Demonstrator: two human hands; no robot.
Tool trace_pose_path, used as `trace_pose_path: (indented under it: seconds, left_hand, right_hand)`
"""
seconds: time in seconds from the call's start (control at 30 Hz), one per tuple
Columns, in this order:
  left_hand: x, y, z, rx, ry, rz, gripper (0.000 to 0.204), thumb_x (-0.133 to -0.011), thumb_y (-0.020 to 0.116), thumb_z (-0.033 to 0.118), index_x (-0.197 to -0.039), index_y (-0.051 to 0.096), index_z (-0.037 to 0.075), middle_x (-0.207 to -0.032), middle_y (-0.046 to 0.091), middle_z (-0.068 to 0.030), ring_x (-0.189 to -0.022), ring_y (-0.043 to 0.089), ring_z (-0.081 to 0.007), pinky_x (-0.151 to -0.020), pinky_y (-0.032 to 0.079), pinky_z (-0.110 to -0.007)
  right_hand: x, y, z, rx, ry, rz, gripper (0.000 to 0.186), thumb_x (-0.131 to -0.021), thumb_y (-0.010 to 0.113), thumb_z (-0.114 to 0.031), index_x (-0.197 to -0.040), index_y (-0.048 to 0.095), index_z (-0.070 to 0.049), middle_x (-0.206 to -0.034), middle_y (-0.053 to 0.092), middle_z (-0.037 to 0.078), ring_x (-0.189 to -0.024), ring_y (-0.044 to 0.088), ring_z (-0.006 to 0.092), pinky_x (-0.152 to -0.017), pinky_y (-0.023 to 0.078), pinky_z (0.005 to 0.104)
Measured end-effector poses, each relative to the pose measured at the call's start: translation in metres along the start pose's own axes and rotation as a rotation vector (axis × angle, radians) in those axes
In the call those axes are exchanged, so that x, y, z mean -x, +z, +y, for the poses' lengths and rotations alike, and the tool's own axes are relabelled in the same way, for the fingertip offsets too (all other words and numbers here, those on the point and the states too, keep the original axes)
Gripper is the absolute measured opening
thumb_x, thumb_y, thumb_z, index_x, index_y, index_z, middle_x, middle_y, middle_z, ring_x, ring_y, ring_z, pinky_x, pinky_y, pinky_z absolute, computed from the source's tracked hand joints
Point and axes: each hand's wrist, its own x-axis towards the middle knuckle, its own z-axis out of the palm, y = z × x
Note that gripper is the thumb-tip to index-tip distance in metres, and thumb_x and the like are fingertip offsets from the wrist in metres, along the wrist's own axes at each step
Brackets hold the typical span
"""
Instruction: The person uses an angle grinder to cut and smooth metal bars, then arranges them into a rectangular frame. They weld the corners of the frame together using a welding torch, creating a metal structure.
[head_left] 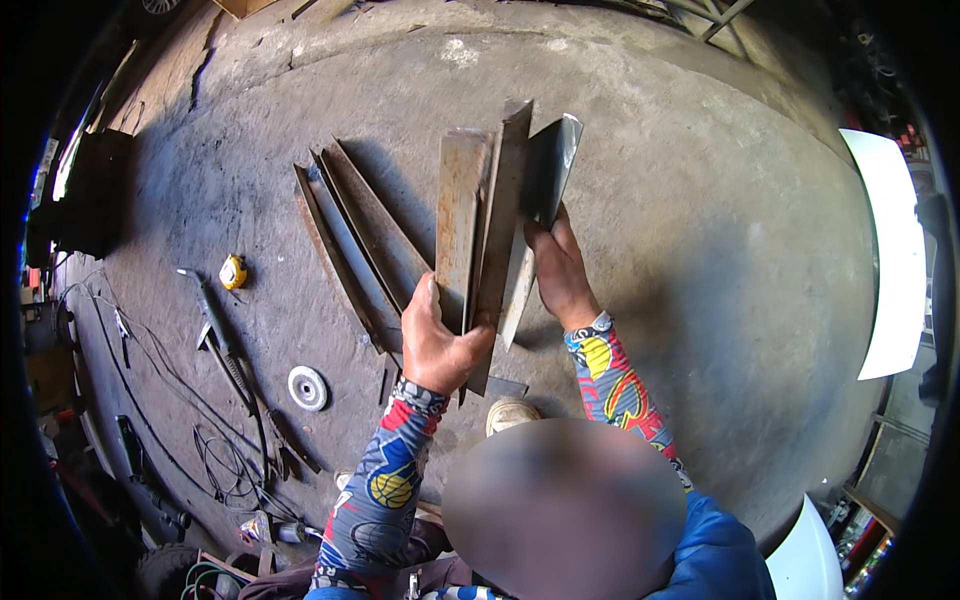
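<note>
Left hand (437,345) clenched round the lower ends of two rusty angle-iron pieces (478,215), held upright above the concrete floor (700,250); right hand (558,272) clasps a shorter grey angle piece (548,175) just beside them, touching or nearly so, cannot tell which; more angle lengths (355,240) lie flat on the floor to the left, with a tape measure (232,271), a grinding disc (307,388) and cables (215,450) further left; judgement: pieces are being held side by side, so keep bottom ends level, thumb clear of sharp edges, left grip firm so the pair does not scissor; shoe toe (512,413) sits below, a slip would land there.
</note>
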Motion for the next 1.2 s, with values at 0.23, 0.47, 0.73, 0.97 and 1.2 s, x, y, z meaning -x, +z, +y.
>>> trace_pose_path:
  seconds: [0.23, 0.47, 0.73, 0.97, 1.2]
  left_hand:
    - [-0.010, 0.021, -0.006, -0.175, 0.133, -0.023, 0.048, -0.068, 0.080, 0.009, -0.107, 0.054, 0.000, -0.079, 0.065, -0.0203, -0.075, 0.069, -0.0399, -0.069, 0.054, -0.042]
    - [-0.005, 0.016, -0.010, 0.004, 0.151, 0.051, 0.044, -0.077, 0.081, 0.007, -0.113, 0.058, -0.002, -0.098, 0.063, -0.0129, -0.086, 0.063, -0.0245, -0.080, 0.052, -0.036]
    - [-0.001, -0.057, 0.001, 0.253, 0.067, 0.283, 0.019, -0.094, 0.074, 0.011, -0.107, 0.062, 0.005, -0.096, 0.063, -0.0013, -0.085, 0.060, -0.0118, -0.077, 0.047, -0.029]
    - [0.009, -0.090, 0.016, 0.273, 0.159, 0.302, 0.019, -0.094, 0.073, 0.009, -0.107, 0.059, 0.006, -0.101, 0.061, -0.0034, -0.091, 0.057, -0.0134, -0.082, 0.045, -0.031]
    - [0.021, -0.074, 0.002, 0.374, 0.114, 0.199, 0.024, -0.091, 0.072, -0.002, -0.112, 0.061, 0.004, -0.114, 0.063, -0.0057, -0.103, 0.060, -0.0150, -0.091, 0.049, -0.032]
  right_hand:
    - [0.002, 0.009, 0.002, -0.770, 0.125, -0.033, 0.095, -0.098, 0.031, -0.078, -0.156, 0.035, -0.002, -0.147, 0.053, 0.013, -0.135, 0.051, 0.0272, -0.119, 0.035, 0.0418]
    - [0.010, -0.002, -0.014, -0.403, 0.027, 0.100, 0.031, -0.101, 0.066, -0.029, -0.120, 0.068, -0.004, -0.110, 0.070, 0.000, -0.103, 0.063, 0.0120, -0.094, 0.048, 0.0293]
    - [0.014, 0.000, -0.044, -0.231, -0.075, 0.110, 0.014, -0.100, 0.064, -0.015, -0.105, 0.069, -0.002, -0.101, 0.070, 0.004, -0.097, 0.062, 0.0129, -0.091, 0.048, 0.0304]
    - [0.017, 0.005, -0.046, -0.014, -0.327, 0.050, 0.019, -0.100, 0.064, -0.006, -0.118, 0.061, -0.002, -0.110, 0.066, 0.008, -0.099, 0.063, 0.0172, -0.092, 0.050, 0.0328]
    - [-0.001, 0.009, -0.025, 0.097, -0.289, 0.096, 0.013, -0.098, 0.068, -0.009, -0.107, 0.071, 0.000, -0.099, 0.074, 0.007, -0.090, 0.070, 0.0166, -0.081, 0.055, 0.0307]
